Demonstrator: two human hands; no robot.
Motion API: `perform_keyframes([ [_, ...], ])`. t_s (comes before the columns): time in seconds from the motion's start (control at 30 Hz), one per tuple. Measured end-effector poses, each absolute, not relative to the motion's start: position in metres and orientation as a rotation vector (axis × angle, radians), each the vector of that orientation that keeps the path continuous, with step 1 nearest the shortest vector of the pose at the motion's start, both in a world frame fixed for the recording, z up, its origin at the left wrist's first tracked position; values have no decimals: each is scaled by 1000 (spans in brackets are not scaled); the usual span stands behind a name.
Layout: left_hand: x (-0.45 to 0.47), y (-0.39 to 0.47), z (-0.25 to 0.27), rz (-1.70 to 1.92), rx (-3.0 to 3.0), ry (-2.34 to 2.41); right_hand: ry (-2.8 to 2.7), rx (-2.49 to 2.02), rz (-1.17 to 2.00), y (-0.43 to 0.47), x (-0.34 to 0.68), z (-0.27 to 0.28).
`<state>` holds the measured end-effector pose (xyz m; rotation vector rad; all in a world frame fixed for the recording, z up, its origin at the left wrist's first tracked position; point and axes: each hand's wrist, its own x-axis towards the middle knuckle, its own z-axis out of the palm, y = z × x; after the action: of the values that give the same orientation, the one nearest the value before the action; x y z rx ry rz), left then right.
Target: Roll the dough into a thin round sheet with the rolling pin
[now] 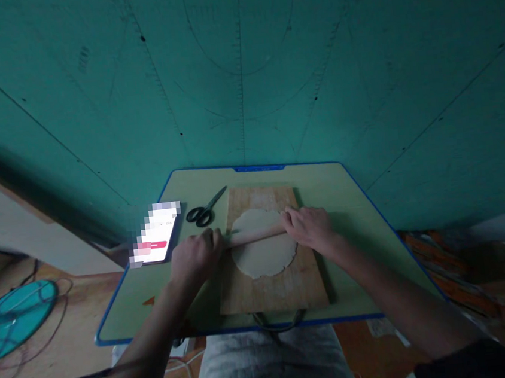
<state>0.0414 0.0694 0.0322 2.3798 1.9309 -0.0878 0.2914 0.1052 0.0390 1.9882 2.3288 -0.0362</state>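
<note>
A flat round sheet of dough [265, 261] with a slightly ragged edge lies on a wooden cutting board [273, 295]. Across the dough rests a wooden rolling pin [257, 235], tilted a little up to the right. My left hand [198, 252] is closed round its left end, just off the board's left edge. Round the right end, over the dough's right edge, my right hand [308, 225] is wrapped. Both ends of the pin are hidden in my hands.
Black-handled scissors [205, 211] lie left of the board, blades pointing away. A phone [155, 232] with a lit screen sits at the table's left side. The small table [357, 286] has a blue rim and stands against a green wall [239, 64]. Cables [185, 370] trail on the floor.
</note>
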Motion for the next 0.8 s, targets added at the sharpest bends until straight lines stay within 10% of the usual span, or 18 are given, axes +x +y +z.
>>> perform_keyframes([
  [0.8,43,26,20,181,2144,1955,2264,2092,-144,64,311,42],
])
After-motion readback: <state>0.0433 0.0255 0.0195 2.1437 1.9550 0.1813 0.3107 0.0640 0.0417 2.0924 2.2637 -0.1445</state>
